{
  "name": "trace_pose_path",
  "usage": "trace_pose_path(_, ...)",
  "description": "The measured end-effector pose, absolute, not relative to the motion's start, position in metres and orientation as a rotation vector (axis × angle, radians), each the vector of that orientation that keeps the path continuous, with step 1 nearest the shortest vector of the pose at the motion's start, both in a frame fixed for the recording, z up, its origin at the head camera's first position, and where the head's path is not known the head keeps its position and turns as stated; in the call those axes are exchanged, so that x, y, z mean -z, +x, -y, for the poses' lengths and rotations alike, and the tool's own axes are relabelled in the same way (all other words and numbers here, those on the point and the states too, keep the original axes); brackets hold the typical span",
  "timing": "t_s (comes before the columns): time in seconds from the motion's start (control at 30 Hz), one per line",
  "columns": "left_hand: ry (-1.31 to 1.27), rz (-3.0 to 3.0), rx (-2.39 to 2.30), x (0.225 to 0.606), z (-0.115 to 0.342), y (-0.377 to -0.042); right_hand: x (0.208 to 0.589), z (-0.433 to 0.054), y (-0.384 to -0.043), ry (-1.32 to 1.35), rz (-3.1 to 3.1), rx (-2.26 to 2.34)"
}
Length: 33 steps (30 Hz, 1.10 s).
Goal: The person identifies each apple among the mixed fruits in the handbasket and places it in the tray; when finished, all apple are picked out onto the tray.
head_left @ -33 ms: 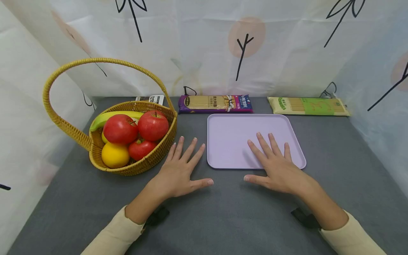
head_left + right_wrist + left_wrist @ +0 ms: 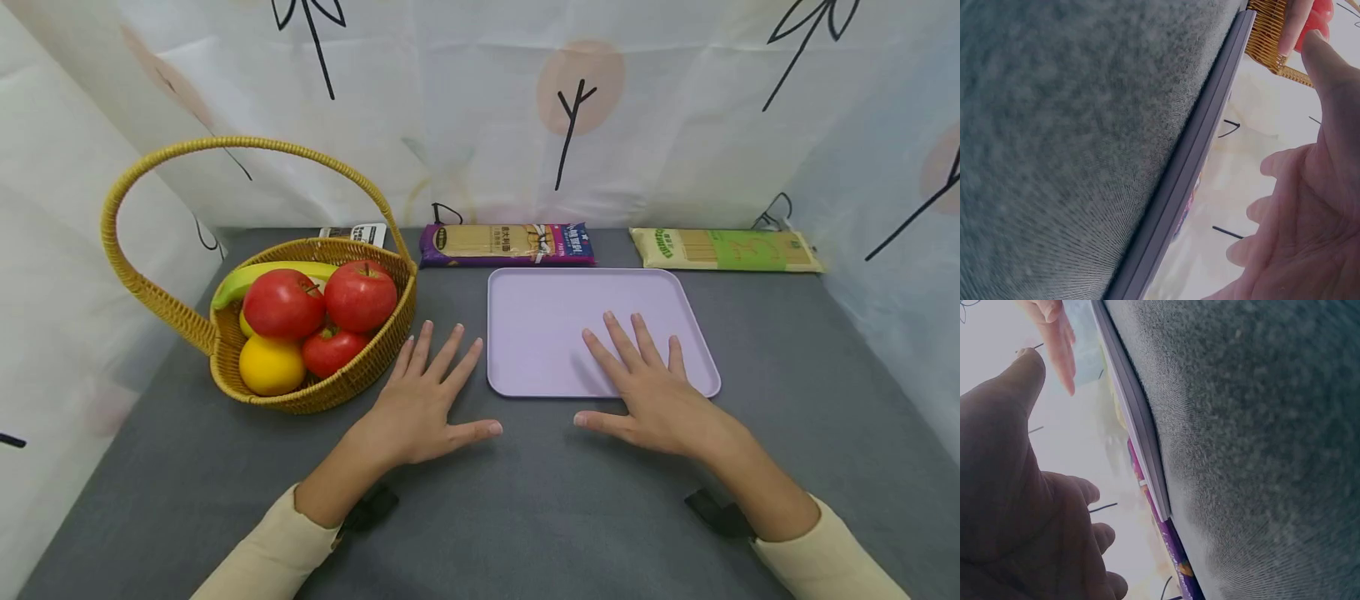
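Observation:
My left hand (image 2: 420,408) is spread palm down, between a wicker basket (image 2: 396,337) and a lilac tray (image 2: 532,333), and holds nothing. My right hand (image 2: 656,404) is spread the same way, fingers above the tray's near right part, also holding nothing. Both wrist views show the palms raised off the grey cloth. In the basket lie red apples (image 2: 283,304), a yellow round fruit (image 2: 272,365) and a greenish-yellow banana (image 2: 238,285). The right wrist view catches the tray's edge (image 2: 1188,159) side-on. What lies beneath the fruit is hidden.
Behind the tray lies a purple packet of noodles (image 2: 502,244); a green and yellow one (image 2: 727,250) is at back right. A black-and-white label (image 2: 367,234) shows partly behind the basket. The basket's tall handle (image 2: 120,250) arches up. White printed curtains (image 2: 480,108) enclose the table.

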<state>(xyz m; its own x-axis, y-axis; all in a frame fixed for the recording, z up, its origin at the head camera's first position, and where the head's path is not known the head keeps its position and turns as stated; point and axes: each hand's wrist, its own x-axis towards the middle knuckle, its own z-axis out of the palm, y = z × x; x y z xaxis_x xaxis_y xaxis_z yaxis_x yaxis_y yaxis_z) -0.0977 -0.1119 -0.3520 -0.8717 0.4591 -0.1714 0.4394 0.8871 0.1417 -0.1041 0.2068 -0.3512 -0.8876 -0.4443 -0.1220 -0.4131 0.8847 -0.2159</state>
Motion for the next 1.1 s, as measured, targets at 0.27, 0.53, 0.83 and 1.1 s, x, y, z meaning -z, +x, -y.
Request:
trace_pose_path(0.27, 0.682, -2.844, -0.156, 0.35, 0.114, -0.097, 0.347, -0.204, -0.103, -0.696, -2.884, 0.309)
trace_pose_path(0.53, 0.696, -2.826, -0.183, 0.349, 0.114, -0.095, 0.345, -0.205, -0.104, -0.729, -2.921, 0.361)
trace_pose_path(0.83, 0.774, -2.796, -0.332, 0.349, 0.131, -0.092, 0.338, -0.2, -0.109, -0.796, -3.017, 0.581)
trace_pose_path(1.1, 0.957, -2.837, -0.633, 0.35, 0.153, -0.085, 0.33, -0.177, -0.118, -0.841, -3.095, 0.764)
